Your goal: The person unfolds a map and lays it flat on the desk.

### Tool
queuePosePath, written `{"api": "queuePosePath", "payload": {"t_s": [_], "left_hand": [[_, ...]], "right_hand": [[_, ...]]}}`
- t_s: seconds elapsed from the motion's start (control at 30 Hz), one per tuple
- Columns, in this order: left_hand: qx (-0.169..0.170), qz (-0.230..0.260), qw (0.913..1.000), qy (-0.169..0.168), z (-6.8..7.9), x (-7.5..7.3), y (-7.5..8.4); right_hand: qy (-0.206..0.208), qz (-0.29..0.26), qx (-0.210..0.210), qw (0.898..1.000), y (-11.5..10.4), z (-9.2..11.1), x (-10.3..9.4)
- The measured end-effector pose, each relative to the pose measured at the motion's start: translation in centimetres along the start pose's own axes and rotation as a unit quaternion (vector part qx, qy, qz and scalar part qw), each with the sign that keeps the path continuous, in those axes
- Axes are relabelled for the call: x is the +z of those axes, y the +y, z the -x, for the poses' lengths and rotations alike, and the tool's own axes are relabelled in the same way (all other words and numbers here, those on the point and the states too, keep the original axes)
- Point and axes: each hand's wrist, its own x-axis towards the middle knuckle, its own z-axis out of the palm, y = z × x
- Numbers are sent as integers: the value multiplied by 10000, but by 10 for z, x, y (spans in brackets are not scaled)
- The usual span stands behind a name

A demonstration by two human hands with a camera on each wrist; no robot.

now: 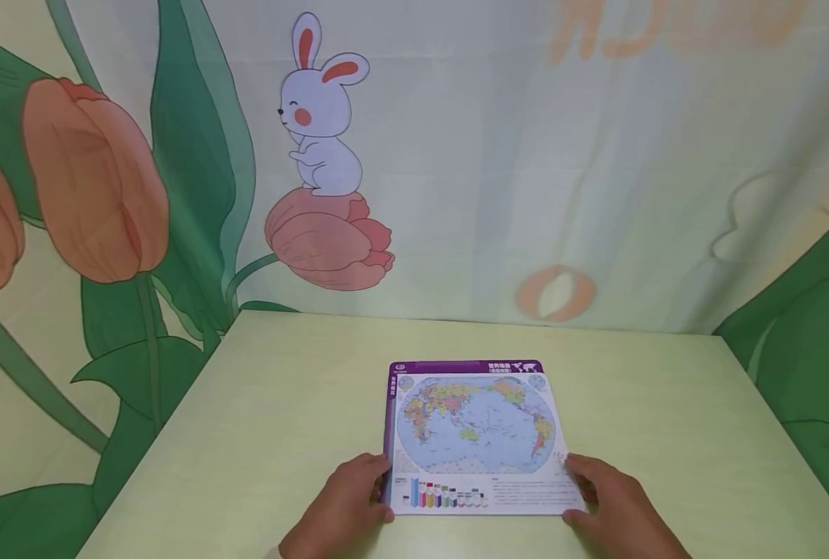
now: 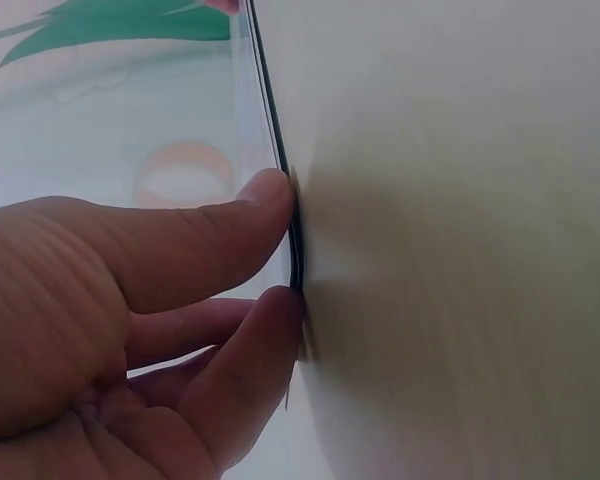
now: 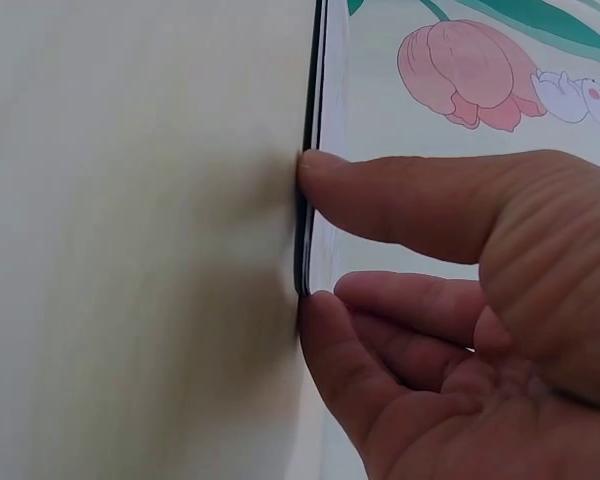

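Your left hand (image 1: 350, 495) grasped the map (image 1: 476, 431) at its near left corner, the thumb and one finger parted only a little and both touching the edge, the other fingers bent behind. The map lay between your two hands on the table (image 1: 268, 419), picture side up. Your right hand (image 1: 617, 497) mirrored that, grasping the near right corner with its thumb and one finger slightly apart.

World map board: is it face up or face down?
Face up: in the head view, the world map board shows its map between the left hand and right hand.
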Motion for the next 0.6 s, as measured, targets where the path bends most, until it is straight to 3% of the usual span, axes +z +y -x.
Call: {"api": "queuePosePath", "payload": {"t_s": [0.27,0.4,0.6], "left_hand": [[-256,-229,9994,-73,3,5,7],[-458,-79,9989,-38,5,9,11],[-570,111,9983,-31,9,18,16]], "right_hand": [[40,-312,-64,9995,5,-6,-6],[-25,-342,-91,9994,9,-14,-9],[90,-369,-634,9973,14,-19,-18]]}}
